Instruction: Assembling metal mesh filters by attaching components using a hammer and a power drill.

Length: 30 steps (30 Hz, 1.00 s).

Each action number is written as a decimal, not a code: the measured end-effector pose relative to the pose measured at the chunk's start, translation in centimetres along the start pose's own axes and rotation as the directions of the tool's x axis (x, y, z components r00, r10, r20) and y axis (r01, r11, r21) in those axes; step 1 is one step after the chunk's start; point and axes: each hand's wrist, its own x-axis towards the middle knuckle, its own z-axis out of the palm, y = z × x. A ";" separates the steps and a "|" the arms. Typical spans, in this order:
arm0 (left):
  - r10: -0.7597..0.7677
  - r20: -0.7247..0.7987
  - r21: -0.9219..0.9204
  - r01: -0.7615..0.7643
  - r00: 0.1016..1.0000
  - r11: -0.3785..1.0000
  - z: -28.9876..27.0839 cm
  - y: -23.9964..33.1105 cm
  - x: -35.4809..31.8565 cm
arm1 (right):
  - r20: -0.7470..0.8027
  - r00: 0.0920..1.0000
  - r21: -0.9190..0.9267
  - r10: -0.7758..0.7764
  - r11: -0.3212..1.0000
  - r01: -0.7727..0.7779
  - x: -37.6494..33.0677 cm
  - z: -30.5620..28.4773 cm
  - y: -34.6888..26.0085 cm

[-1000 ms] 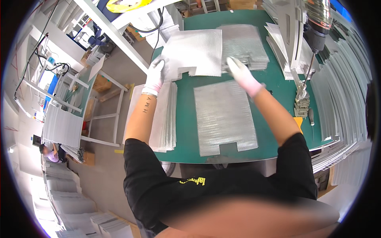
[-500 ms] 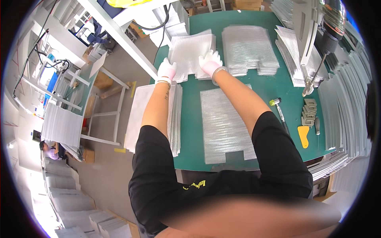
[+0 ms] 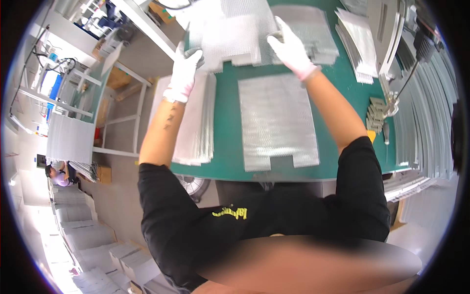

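My left hand [image 3: 185,73], in a white glove, grips the left edge of a thin translucent textured sheet [image 3: 232,36]. At the sheet's right edge is my gloved right hand [image 3: 291,49], its thumb against the edge and its fingers curved around that side. The sheet appears raised over the far stack, and its near edge is stepped. Nearer to me, a similar sheet [image 3: 279,120] with a notch in its near edge lies flat on the green table [image 3: 227,112]. What lies directly under the raised sheet is partly hidden.
Stacks of sheets stand at left [image 3: 188,122] and far right [image 3: 313,29]. Metal blocks [image 3: 376,115], a screwdriver [image 3: 386,132] and a yellow scraper [image 3: 371,136] lie near the right edge, below a hanging power driver [image 3: 425,49]. A floor fan [image 3: 193,186] shows below the table.
Both hands have moved farther apart, and a sheet now spans between them, apparently lifted from the far stack. My view has shifted, and the rubber-headed hammer is now hidden by my right arm.
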 end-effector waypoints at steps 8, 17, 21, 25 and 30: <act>0.090 0.334 0.531 -0.267 0.938 0.804 3.4 -0.7 -24.5 | 0.136 0.904 -0.174 0.406 0.908 -0.381 -20.6 -9.6 -8.5; 0.079 0.249 0.796 -0.251 0.965 0.551 5.9 -7.2 -27.9 | 0.104 0.915 -0.362 0.390 0.872 -0.330 -26.0 -9.5 -5.3; 0.001 0.250 0.865 -0.224 0.968 0.450 6.3 -8.7 -27.6 | 0.079 0.952 -0.447 0.296 0.864 -0.232 -27.1 -8.4 -3.2; -0.018 0.247 0.888 -0.219 0.969 0.406 6.5 -9.1 -27.8 | 0.115 0.923 -0.574 0.367 0.783 -0.240 -28.1 -7.7 -2.5; -0.021 0.239 0.880 -0.208 0.971 0.428 6.1 -9.5 -27.6 | 0.122 0.943 -0.588 0.309 0.788 -0.182 -28.5 -7.6 -2.1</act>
